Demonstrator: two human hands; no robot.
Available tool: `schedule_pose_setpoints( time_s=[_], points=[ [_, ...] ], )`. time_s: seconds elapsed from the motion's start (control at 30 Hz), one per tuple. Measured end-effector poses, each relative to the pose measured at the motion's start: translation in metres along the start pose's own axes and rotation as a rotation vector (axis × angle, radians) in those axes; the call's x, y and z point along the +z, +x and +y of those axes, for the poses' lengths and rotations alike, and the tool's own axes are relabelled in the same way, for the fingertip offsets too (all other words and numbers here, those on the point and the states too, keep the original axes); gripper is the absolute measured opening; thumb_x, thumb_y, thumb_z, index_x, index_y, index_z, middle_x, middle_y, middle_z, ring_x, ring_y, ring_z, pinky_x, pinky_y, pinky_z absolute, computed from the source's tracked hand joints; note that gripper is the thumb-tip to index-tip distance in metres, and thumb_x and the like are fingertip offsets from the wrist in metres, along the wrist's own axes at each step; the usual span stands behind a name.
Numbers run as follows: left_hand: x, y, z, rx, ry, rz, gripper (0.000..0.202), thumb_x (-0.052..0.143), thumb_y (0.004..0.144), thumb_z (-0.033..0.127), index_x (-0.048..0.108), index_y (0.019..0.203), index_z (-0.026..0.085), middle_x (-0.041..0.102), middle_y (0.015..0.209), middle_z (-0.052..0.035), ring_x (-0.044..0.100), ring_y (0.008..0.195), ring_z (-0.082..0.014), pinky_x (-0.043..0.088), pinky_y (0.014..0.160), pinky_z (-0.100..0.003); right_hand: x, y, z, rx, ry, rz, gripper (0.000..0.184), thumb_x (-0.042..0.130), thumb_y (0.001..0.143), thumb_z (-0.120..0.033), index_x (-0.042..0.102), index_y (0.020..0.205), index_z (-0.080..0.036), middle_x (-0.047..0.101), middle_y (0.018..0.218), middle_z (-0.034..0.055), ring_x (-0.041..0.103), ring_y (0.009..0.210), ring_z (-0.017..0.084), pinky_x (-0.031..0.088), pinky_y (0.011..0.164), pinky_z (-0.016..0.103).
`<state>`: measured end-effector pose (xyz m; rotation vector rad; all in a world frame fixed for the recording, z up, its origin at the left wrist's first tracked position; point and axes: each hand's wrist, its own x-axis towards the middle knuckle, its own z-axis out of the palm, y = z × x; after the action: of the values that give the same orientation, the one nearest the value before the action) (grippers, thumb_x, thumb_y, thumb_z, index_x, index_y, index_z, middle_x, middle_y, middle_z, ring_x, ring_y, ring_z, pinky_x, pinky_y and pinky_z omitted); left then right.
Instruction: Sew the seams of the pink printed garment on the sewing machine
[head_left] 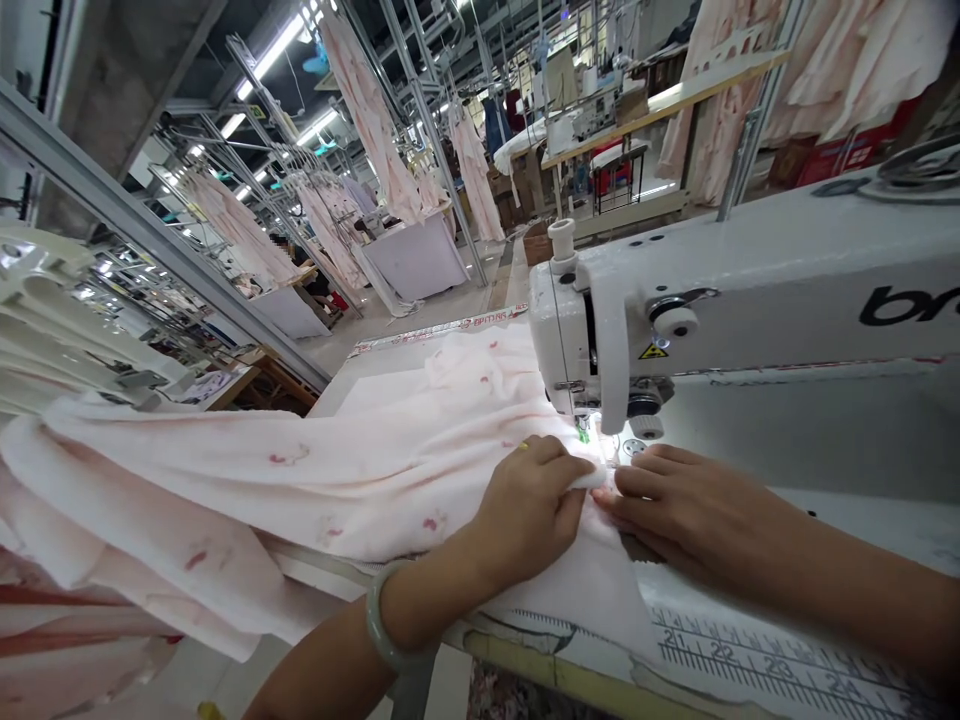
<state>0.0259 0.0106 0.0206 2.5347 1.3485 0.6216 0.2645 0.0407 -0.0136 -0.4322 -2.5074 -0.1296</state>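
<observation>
A pale pink fleecy fabric with small darker pink prints lies across the sewing machine's bed and hangs off to the left. My left hand, with a bangle on its wrist, pinches a fold of this fabric just in front of the needle. Close beside it, my right hand has its fingertips on the fabric's edge, thumb and fingers pressed together. The white sewing machine stands over the work, its lamp lighting the presser foot area. The fingertips partly hide the fabric edge there.
A printed ruler strip runs along the table's front edge at right. Pink garments hang from rails behind. A metal bar slants across the left, near pale plastic hangers. Other worktables stand farther back.
</observation>
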Motion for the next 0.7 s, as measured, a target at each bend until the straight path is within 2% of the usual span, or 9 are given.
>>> schedule_pose_setpoints(
  time_s=[0.1,0.23,0.3,0.37,0.43,0.47,0.63,0.7],
  points=[
    [0.005,0.002,-0.001,0.079,0.048,-0.063,0.016,0.066,0.097,0.013,0.079,0.103,0.019,0.077,0.11,-0.01,0.07,0.104,-0.0274,0.061,0.099,-0.042,-0.003,-0.001,0.0,0.068,0.134,-0.05,0.043,0.041,0.123,-0.022,0.071,0.091,-0.023,0.066,0.082,0.0012,0.06,0.073,0.021,0.042,0.074,0.039],
    [0.006,-0.003,-0.001,0.164,0.185,-0.169,0.019,0.059,0.106,0.014,0.078,0.107,0.018,0.079,0.11,-0.0102,0.07,0.106,-0.0286,0.06,0.099,-0.046,-0.008,-0.001,0.003,0.103,0.22,-0.069,0.045,0.044,0.123,-0.028,0.068,0.085,-0.024,0.066,0.079,0.0006,0.061,0.071,0.021,0.047,0.074,0.039],
    [0.004,-0.006,0.0,0.19,0.242,-0.196,0.021,0.055,0.11,0.015,0.076,0.112,0.017,0.079,0.111,-0.0104,0.07,0.106,-0.0289,0.06,0.098,-0.047,-0.009,-0.002,0.007,0.109,0.177,-0.02,0.043,0.044,0.122,-0.028,0.071,0.089,-0.024,0.072,0.085,0.0025,0.066,0.075,0.021,0.051,0.075,0.039],
    [0.001,-0.006,0.001,0.216,0.269,-0.218,0.024,0.052,0.112,0.016,0.075,0.121,0.016,0.078,0.111,-0.0112,0.07,0.105,-0.0289,0.061,0.096,-0.046,-0.007,-0.004,0.012,0.112,0.096,0.054,0.037,0.044,0.121,-0.027,0.077,0.106,-0.022,0.082,0.105,0.0068,0.075,0.089,0.023,0.057,0.079,0.04],
    [-0.003,-0.004,0.0,0.242,0.272,-0.244,0.027,0.051,0.113,0.015,0.073,0.128,0.014,0.078,0.111,-0.012,0.071,0.103,-0.0287,0.063,0.093,-0.045,-0.003,-0.005,0.016,0.111,0.061,0.083,0.032,0.046,0.12,-0.028,0.078,0.125,-0.022,0.084,0.124,0.0087,0.079,0.102,0.025,0.061,0.083,0.042],
    [-0.004,-0.003,0.0,0.255,0.265,-0.257,0.026,0.051,0.113,0.016,0.073,0.128,0.014,0.077,0.111,-0.0122,0.071,0.103,-0.0283,0.063,0.093,-0.045,-0.002,-0.005,0.017,0.11,0.067,0.075,0.032,0.047,0.12,-0.029,0.077,0.128,-0.022,0.084,0.127,0.0081,0.08,0.104,0.025,0.062,0.084,0.042],
    [-0.008,-0.001,-0.005,0.257,0.201,-0.254,0.023,0.053,0.114,0.02,0.075,0.118,0.014,0.075,0.13,-0.0158,0.071,0.108,-0.0272,0.064,0.098,-0.041,-0.001,-0.002,0.015,0.093,0.064,-0.002,0.036,0.042,0.122,-0.027,0.077,0.116,-0.024,0.086,0.122,0.0062,0.08,0.1,0.024,0.062,0.088,0.042],
    [-0.006,-0.001,-0.007,0.247,0.178,-0.242,0.025,0.051,0.115,0.021,0.075,0.118,0.014,0.076,0.128,-0.0152,0.071,0.109,-0.0275,0.063,0.1,-0.042,-0.002,-0.001,0.014,0.073,0.019,-0.018,0.04,0.037,0.123,-0.025,0.076,0.115,-0.024,0.086,0.123,0.0066,0.08,0.099,0.022,0.06,0.086,0.041]
  ],
)
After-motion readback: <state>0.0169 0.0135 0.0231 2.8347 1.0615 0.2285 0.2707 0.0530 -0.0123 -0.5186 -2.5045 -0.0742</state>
